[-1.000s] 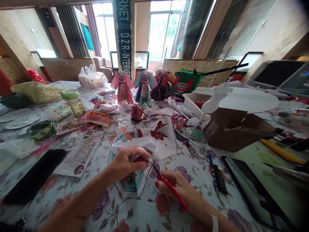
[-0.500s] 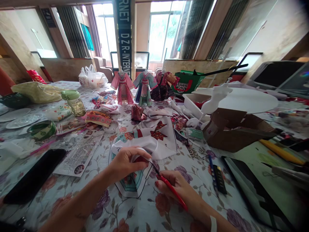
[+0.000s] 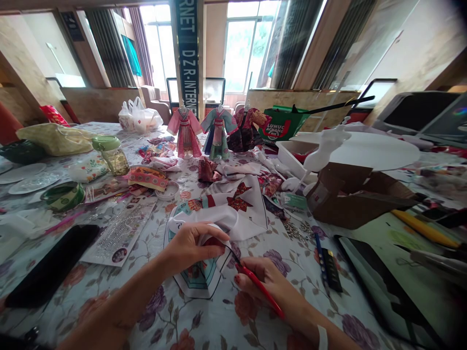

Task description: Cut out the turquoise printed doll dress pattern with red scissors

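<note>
Hardly anything has moved since a second ago. Bright windows point(image 3: 239, 58) and dark curtains point(image 3: 104, 48) stand beyond a cluttered table with a flowered tablecloth point(image 3: 215, 325), a cardboard box point(image 3: 335, 206) on its right side. Near the front middle lies a printed cloth point(image 3: 207, 281), its edge pinched between thumb and fingers of the left hand point(image 3: 193, 246). The right hand point(image 3: 270, 279) grips a slim red tool point(image 3: 260, 288), dark tip close to that edge.

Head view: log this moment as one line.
left hand: pinching white-bordered printed fabric | right hand: holding red-handled tool, tip near fabric edge | to the right: open cardboard box
</note>
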A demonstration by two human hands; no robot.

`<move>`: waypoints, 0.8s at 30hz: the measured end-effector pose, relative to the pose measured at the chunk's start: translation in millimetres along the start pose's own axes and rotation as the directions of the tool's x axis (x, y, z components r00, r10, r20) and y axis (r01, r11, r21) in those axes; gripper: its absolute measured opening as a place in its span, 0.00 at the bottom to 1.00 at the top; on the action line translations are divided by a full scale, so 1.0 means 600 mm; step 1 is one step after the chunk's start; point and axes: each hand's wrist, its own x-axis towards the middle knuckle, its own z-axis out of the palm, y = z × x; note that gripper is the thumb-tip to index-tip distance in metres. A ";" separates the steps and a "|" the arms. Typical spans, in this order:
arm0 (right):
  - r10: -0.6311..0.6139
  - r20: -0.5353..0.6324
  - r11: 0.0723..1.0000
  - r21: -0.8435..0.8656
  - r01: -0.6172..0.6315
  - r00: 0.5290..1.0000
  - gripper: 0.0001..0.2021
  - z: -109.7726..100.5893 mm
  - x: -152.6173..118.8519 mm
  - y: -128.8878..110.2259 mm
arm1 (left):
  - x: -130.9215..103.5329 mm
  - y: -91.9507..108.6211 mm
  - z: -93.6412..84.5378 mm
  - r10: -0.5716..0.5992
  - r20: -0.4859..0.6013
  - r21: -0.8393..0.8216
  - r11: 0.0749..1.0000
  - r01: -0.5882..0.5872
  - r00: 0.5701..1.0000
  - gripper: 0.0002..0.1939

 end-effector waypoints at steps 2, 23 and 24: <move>-0.005 -0.008 1.000 -0.011 0.004 1.000 0.21 0.001 0.000 -0.001 | 0.000 0.000 0.000 0.009 -0.004 0.005 1.000 -0.009 1.000 0.10; -0.106 -0.099 0.972 -0.218 0.083 0.989 0.23 0.006 0.000 -0.016 | -0.001 0.000 0.002 0.067 -0.038 0.117 0.991 -0.062 0.997 0.10; -0.105 -0.100 0.973 -0.214 0.082 0.989 0.23 0.006 0.000 -0.016 | -0.001 -0.001 0.002 0.067 -0.039 0.119 0.991 -0.062 0.997 0.10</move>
